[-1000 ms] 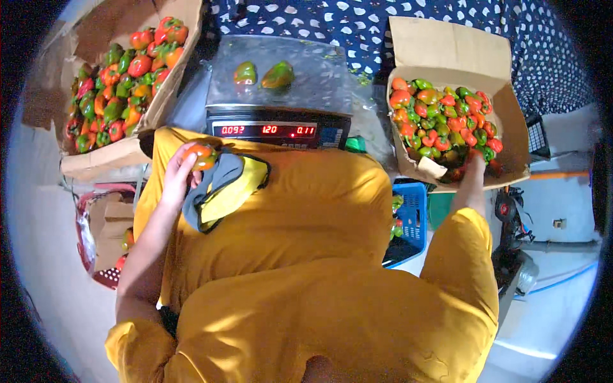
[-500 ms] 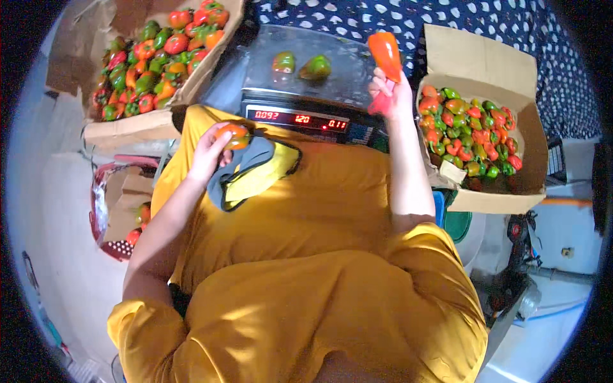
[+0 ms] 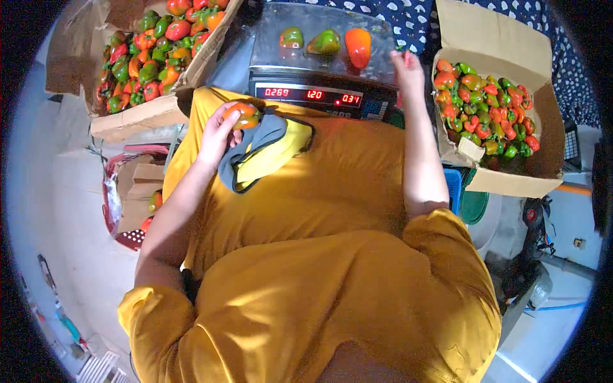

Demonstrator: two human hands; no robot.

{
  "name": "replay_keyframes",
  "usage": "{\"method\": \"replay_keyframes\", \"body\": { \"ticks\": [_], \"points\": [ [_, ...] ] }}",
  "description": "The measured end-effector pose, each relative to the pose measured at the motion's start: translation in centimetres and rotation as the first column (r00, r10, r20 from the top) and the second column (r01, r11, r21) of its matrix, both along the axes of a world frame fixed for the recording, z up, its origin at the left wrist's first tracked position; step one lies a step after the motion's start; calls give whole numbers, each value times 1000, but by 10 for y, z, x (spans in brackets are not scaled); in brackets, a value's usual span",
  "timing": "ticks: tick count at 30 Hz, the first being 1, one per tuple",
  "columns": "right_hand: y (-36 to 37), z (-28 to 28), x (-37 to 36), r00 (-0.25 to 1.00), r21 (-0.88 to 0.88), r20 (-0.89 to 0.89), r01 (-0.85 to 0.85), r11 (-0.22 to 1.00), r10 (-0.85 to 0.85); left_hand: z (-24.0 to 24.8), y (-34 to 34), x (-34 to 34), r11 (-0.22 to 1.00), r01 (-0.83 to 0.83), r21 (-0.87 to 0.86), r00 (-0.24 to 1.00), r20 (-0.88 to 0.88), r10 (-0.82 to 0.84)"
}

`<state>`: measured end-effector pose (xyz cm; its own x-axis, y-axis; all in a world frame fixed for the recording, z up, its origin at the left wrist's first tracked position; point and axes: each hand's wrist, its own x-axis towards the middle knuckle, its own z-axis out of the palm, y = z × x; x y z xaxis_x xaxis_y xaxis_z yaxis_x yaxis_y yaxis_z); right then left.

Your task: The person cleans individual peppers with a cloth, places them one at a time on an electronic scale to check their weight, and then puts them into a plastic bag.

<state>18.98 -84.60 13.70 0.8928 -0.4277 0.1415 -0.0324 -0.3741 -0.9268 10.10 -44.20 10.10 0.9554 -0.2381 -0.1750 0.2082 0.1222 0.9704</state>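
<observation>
My left hand [image 3: 219,135] is closed round an orange-red pepper [image 3: 245,119], just above a grey and yellow cloth [image 3: 271,150] on my lap. On the dark platform of a digital scale [image 3: 377,56] stand a small green-brown pepper [image 3: 292,37], a green pepper [image 3: 324,43] tipped on its side, and a tall bright orange-red pepper [image 3: 358,48]. My right hand [image 3: 410,71] hovers at the platform's right edge, apart from the tall pepper. Its fingers are loosely bent and look parted, with no pepper in them. Red digits glow on the scale's front display [image 3: 313,95].
Cardboard boxes full of red, orange and green peppers flank the scale, one at the left [image 3: 134,124] and one at the right [image 3: 511,182]. A red basket [image 3: 131,239] with cardboard and a few peppers sits low at the left. Blue patterned fabric [image 3: 415,16] hangs behind.
My right hand has set the tall orange-red pepper on the scale, let go and drawn to the right. The display reading has changed. My left hand still holds its pepper.
</observation>
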Motion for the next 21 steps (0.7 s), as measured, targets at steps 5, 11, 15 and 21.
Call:
{"method": "replay_keyframes", "body": {
  "ticks": [5, 11, 15, 21],
  "points": [
    [-16, -4, 4, 993, 196, 102, 40, 980, -61, 3, 0, 2, 999, -6, 43, 1000, 14, 5],
    [-20, -12, 7, 994, 185, 100, -55, 981, 36, 7, -5, 0, 995, -1, 100, 1000, 17, -1],
    [-10, -9, 7, 996, -117, 88, -19, 993, 29, 7, -5, -1, 991, -19, 131, 1000, 2, 19],
    [61, 17, 12, 996, -453, -89, -36, 891, -5, 65, -9, 11, 882, -58, 468, 935, 336, -117]
  ]
}}
